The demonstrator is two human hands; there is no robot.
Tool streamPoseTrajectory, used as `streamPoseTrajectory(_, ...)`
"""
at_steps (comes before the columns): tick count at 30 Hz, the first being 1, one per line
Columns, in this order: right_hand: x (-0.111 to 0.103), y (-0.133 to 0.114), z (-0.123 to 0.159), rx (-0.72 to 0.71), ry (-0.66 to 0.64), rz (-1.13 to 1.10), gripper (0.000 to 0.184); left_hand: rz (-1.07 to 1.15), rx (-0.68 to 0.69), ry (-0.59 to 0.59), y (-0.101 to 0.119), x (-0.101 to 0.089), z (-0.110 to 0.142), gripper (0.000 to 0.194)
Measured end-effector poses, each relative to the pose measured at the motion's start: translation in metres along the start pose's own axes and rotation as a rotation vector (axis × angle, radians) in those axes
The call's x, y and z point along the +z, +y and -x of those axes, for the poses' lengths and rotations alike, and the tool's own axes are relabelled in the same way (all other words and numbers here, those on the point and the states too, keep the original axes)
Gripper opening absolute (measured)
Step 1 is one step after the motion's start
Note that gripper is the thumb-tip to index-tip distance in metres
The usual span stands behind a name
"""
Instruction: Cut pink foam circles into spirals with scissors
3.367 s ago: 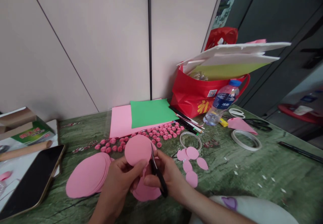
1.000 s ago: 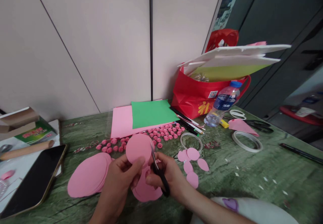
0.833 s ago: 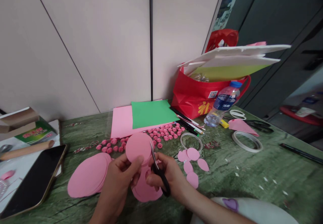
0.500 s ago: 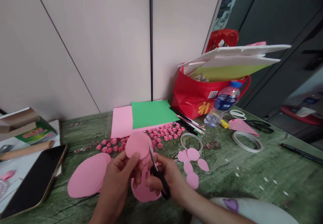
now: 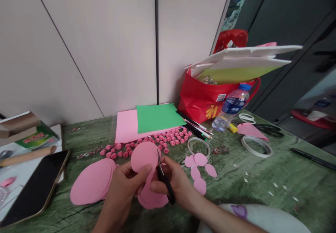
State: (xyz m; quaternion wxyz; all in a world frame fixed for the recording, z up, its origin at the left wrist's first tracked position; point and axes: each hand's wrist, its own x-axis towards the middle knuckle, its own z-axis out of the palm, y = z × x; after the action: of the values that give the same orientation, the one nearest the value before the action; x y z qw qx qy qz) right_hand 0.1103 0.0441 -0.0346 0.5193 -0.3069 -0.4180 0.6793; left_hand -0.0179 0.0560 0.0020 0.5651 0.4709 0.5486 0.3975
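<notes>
here, the left hand [image 5: 128, 182] pinches a pink paper disc [image 5: 145, 156]; the right hand [image 5: 175, 178] grips scissors [image 5: 168, 189], blades pointing up along the disc's right edge, contact unclear.

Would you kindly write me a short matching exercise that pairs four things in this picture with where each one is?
1. raised scissors
2. green sheet
3. plastic bottle
4. phone

A. in front of the red bag
B. left of the stacked pink ovals
C. in the right hand
D. lying over a pink sheet

Pairs: 1-C, 2-D, 3-A, 4-B
</notes>
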Motion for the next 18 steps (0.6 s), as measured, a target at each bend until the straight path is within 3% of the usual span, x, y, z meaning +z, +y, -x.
streamPoseTrajectory(18, -0.0051, 0.0056, -0.0013, 0.067, 0.038, 0.113, 0.045, 0.024, 0.021, 0.009, 0.0020, 0.0000, -0.0008, 0.024)
